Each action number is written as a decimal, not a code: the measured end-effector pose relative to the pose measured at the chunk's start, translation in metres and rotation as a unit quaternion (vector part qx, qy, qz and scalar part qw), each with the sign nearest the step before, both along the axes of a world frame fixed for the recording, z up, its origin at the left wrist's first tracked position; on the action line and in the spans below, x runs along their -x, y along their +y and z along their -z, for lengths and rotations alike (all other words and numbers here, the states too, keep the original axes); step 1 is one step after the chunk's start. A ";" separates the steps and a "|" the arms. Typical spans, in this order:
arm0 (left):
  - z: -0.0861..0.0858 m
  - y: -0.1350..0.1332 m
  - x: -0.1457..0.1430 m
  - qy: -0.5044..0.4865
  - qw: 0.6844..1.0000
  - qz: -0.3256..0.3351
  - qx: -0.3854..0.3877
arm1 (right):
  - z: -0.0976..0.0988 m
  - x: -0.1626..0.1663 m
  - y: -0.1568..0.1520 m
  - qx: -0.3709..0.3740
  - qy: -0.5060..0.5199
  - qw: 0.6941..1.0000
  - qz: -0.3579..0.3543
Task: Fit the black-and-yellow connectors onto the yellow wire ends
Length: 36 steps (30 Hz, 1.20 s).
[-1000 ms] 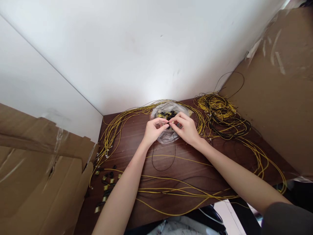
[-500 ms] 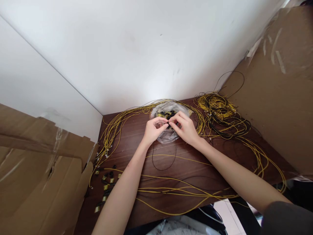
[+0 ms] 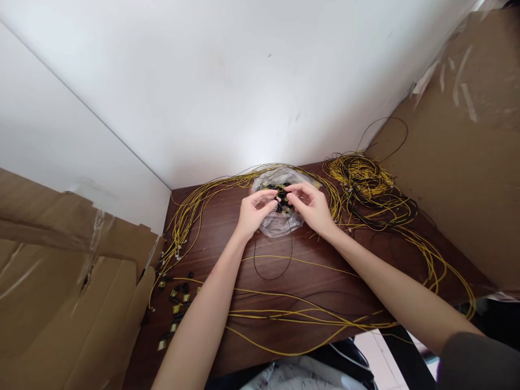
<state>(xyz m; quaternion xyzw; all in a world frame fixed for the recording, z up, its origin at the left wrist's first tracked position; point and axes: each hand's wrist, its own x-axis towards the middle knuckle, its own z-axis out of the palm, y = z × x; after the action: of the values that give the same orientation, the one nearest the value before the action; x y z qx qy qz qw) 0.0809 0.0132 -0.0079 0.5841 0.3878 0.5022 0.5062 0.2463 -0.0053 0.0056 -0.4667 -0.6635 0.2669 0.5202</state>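
My left hand [image 3: 255, 213] is pinched, thumb against forefinger, on a thin black wire [image 3: 273, 278] that hangs below in a loop over the table; a small pale tip shows at the fingertips. My right hand [image 3: 312, 207] is just to the right, thumb and forefinger slightly apart, and I see nothing between them. Under both hands lies a clear plastic bag [image 3: 278, 230], open at the top. Inside it are small black and yellow parts [image 3: 283, 206], partly covered by my fingers.
Yellow wires [image 3: 190, 203] curve behind the bag, and more cross the brown table [image 3: 227, 238] near me. A tangled yellow and black bundle [image 3: 361, 179] sits at right. Small black parts with yellowish tags [image 3: 176, 309] lie at left. Cardboard [image 3: 455, 162] flanks both sides.
My hands have drawn apart: the fingertips met before, and now a gap separates them. The right hand has shifted slightly right and its fingers have spread. More of the bag's contents shows.
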 end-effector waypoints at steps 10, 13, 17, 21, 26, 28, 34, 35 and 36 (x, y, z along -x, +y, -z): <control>-0.003 -0.001 0.001 -0.033 0.999 -0.002 0.016 | -0.006 0.002 -0.004 -0.007 -0.063 0.998 0.006; -0.004 -0.001 0.000 -0.041 0.999 0.001 0.019 | -0.006 0.001 -0.004 -0.013 -0.083 0.996 -0.010; -0.005 -0.002 0.000 -0.052 0.998 0.005 0.023 | -0.007 -0.001 -0.003 -0.021 -0.110 0.993 -0.026; -0.005 -0.002 0.000 -0.057 0.998 0.008 0.014 | -0.007 -0.001 -0.004 -0.020 -0.129 0.991 -0.039; -0.003 -0.002 0.000 -0.043 0.999 0.016 -0.002 | -0.007 -0.001 -0.005 -0.019 -0.133 0.990 -0.049; -0.003 -0.002 0.001 -0.034 0.999 0.019 -0.005 | -0.007 -0.001 -0.005 -0.018 -0.132 0.990 -0.048; -0.003 -0.002 0.001 -0.032 0.999 0.019 -0.004 | -0.008 -0.001 -0.004 -0.016 -0.133 0.990 -0.049; -0.004 -0.002 0.000 -0.034 0.999 0.018 -0.003 | -0.008 -0.001 -0.004 -0.017 -0.133 0.990 -0.049; -0.004 -0.002 0.000 -0.035 0.999 0.018 -0.002 | -0.008 -0.001 -0.004 -0.017 -0.133 0.990 -0.048</control>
<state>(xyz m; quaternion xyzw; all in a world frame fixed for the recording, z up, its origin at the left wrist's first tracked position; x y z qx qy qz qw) 0.0805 0.0112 -0.0043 0.5745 0.3582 0.5135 0.5273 0.2470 -0.0097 0.0133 -0.4564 -0.7534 0.2156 0.4215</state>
